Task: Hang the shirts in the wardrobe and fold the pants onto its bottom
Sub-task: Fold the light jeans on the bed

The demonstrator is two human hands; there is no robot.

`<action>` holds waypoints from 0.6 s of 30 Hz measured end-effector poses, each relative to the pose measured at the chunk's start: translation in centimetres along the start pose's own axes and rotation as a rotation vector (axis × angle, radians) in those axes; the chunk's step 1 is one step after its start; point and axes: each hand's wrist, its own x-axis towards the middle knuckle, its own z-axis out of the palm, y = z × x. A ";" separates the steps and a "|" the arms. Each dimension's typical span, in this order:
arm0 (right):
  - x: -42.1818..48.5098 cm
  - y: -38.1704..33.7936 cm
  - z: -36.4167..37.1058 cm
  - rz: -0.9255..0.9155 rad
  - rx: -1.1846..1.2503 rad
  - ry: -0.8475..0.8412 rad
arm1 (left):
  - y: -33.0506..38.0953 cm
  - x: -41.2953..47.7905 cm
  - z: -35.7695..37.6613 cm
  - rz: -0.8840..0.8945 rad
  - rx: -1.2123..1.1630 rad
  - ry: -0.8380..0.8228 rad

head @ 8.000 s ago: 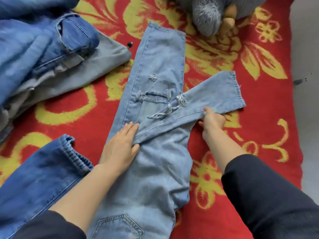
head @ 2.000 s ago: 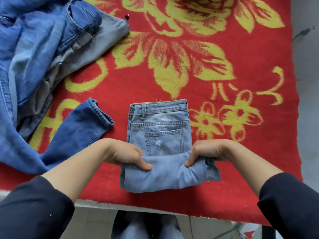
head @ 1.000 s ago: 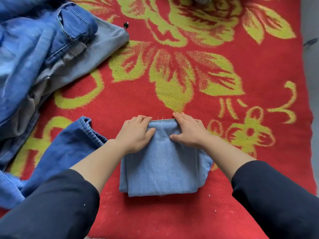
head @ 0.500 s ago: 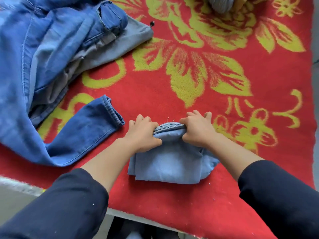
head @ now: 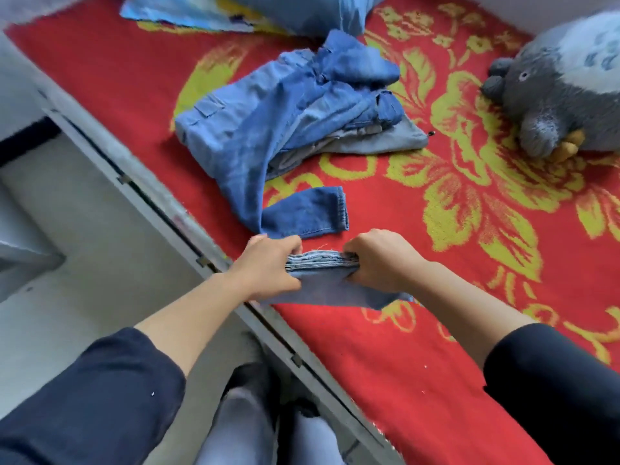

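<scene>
Folded jeans sit lower centre, long axis left-right, between both hands: left hand and right hand clamp opposite ends, equally near.

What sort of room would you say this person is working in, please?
Most likely a bedroom: a bed frame under a red floral blanket, a grey plush toy on it, and a pile of jeans.
</scene>
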 end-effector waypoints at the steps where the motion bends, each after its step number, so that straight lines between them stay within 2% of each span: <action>1: 1.0 -1.9 -0.8 -0.041 -0.002 0.007 | -1.3 -1.6 -1.5 -0.044 -0.002 0.014; 5: 6.3 -11.0 -3.5 -0.224 -0.019 -0.008 | -7.9 -8.6 -7.3 -0.213 0.016 0.072; 8: 10.7 -19.1 -5.3 -0.352 -0.057 -0.039 | -13.4 -14.6 -10.5 -0.398 -0.085 0.136; 12: 16.4 -31.3 -6.8 -0.503 -0.119 -0.102 | -20.8 -23.2 -14.1 -0.583 -0.257 0.211; 18: 24.2 -51.3 -6.6 -0.648 -0.178 -0.217 | -33.6 -36.8 -18.2 -0.785 -0.311 0.254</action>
